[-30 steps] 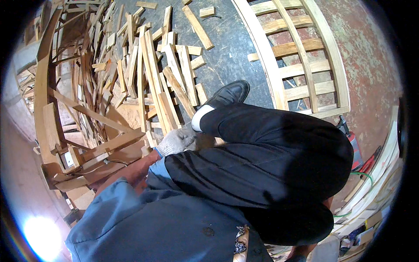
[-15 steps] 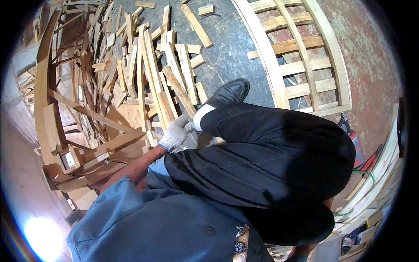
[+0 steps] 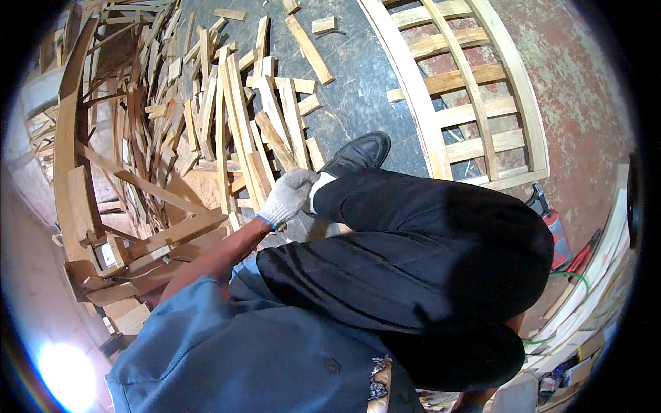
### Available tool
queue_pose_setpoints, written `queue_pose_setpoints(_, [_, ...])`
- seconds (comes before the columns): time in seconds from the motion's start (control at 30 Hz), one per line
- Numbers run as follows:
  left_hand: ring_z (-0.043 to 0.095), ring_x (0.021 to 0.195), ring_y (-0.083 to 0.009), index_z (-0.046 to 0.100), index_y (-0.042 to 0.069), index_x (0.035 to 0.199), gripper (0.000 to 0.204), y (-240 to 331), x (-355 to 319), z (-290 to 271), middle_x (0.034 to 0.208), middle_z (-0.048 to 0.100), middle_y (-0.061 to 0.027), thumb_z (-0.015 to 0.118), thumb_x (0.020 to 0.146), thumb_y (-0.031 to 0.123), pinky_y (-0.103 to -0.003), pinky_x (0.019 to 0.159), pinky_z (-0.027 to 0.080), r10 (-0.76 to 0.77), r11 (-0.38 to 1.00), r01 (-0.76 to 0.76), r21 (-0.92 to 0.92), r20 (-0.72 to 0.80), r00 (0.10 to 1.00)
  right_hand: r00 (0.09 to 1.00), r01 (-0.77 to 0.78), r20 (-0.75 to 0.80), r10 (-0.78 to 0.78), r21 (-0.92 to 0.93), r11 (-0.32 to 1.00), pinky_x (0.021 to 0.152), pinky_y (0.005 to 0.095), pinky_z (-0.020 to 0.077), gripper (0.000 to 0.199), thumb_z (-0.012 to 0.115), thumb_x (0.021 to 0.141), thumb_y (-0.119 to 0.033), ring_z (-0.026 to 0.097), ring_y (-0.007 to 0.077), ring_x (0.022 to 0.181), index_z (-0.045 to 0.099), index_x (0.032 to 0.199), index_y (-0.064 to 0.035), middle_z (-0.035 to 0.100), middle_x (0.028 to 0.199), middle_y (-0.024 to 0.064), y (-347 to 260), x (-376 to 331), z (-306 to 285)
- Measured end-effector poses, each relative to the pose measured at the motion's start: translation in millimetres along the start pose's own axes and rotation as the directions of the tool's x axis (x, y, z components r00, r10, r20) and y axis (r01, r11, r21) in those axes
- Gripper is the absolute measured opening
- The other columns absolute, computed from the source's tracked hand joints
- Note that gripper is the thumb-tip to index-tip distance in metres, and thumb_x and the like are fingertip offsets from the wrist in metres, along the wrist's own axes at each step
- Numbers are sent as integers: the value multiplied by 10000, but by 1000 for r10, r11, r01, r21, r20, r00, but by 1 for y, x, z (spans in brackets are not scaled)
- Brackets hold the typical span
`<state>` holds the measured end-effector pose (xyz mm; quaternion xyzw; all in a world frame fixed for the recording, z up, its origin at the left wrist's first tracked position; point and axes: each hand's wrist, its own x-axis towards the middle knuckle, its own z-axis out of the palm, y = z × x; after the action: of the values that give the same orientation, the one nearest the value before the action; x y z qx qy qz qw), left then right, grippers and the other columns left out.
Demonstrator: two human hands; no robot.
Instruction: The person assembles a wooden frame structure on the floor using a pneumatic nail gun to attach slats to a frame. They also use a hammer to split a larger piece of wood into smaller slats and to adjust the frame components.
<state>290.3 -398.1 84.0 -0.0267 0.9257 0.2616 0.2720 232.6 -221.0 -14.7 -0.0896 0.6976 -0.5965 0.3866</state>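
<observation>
My left hand (image 3: 288, 198), in a white knitted glove with a blue cuff edge, is beside my white sock (image 3: 320, 189) and black shoe (image 3: 361, 153). Its fingers are curled in; whatever they hold, if anything, is hidden. Just past the knuckles lies a wood strip (image 3: 275, 141), its near end covered by the glove. I cannot tell whether the hand grips it or only overlaps it. More long wood strips (image 3: 241, 131) lie loosely piled left of the hand. My right hand is out of sight.
A slatted wooden frame (image 3: 441, 138) lies flat at the far right. Wooden framing (image 3: 69, 138) surrounds a heap of offcuts on the left. A red-and-grey tool (image 3: 556, 237) and a green cord (image 3: 575, 275) are right of my knee. Short wood blocks (image 3: 323, 25) lie farther off.
My left hand has moved a little right and away from me, with its fingers more curled. It now covers the near end of a wood strip. The whole view has shifted slightly.
</observation>
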Motion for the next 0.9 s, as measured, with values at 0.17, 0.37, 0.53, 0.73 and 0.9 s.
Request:
queue_pose_setpoints(0.17, [649, 1013, -403, 693, 26, 1010, 201, -3, 39, 17, 1000, 668, -213, 544, 887, 81, -460, 934, 513, 166, 985, -169, 35, 75, 983, 840, 110, -490, 232, 573, 812, 702, 424, 545, 167, 695, 907, -158, 663, 262, 716, 743, 976, -13, 717, 877, 74, 32, -160, -118])
queue_pose_setpoints(0.37, [679, 980, -383, 659, -13, 1154, 276, 1, -5, -27, 1009, 707, -203, 490, 944, 48, -485, 912, 519, -234, 929, 316, -195, 352, 906, 342, 249, -744, 574, 660, 709, 657, 390, 543, 131, 701, 911, -132, 660, 232, 697, 705, 974, -17, 698, 849, 62, 206, -365, -202])
queue_pose_setpoints(0.53, [650, 1056, -386, 609, 6, 1258, 347, -18, 18, -58, 1117, 666, -215, 572, 915, 44, -478, 941, 513, -262, 953, 216, 214, 221, 939, 270, 172, -741, 614, 665, 727, 519, 344, 526, 131, 710, 903, -100, 637, 195, 583, 620, 950, -17, 651, 741, 70, 234, -376, -207])
queue_pose_setpoints(0.73, [615, 1146, -389, 550, 29, 1382, 518, 113, 141, -47, 1247, 617, -229, 671, 879, 39, -470, 975, 506, 487, 669, -503, 547, 188, 853, 352, 160, -757, 551, 629, 761, 533, 335, 526, 134, 699, 881, -140, 637, 183, 574, 632, 920, -30, 646, 733, 63, 213, -369, -210])
queue_pose_setpoints(0.9, [564, 1228, -409, 544, 66, 1430, 580, 199, 219, -16, 1328, 597, -201, 716, 876, 75, -476, 1031, 487, 797, 277, -853, 443, 389, 461, 206, 190, -753, 625, 657, 730, 650, 343, 540, 191, 729, 890, -221, 659, 170, 704, 662, 959, -56, 677, 798, 54, 197, -373, -194])
